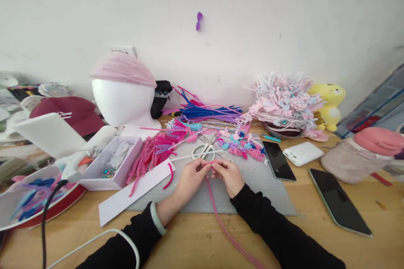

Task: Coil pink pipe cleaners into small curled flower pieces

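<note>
A long pink pipe cleaner [217, 216] runs up from the table's front edge to my fingers. My left hand [193, 178] pinches it near its upper end, thumb against forefinger. Close beside, my right hand [227, 175] pinches the same strand, and the fingertips of both hands almost meet. Just beyond the fingers lie white-handled scissors [205, 150] on a grey cutting mat [265, 195]. A short dark pink pipe cleaner piece [168, 176] rests left of my left hand. Small pink, blue and purple twisted flowers [241, 145] are spread behind my right hand.
Left stand a white box [126, 174] of beads, a glue gun [71, 168] with a cord and a bowl [63, 208] of scraps. Behind are a foam head [123, 101] and pipe cleaner bundles [211, 111]. Phones [339, 201] and a pink-lidded jar [350, 162] lie right.
</note>
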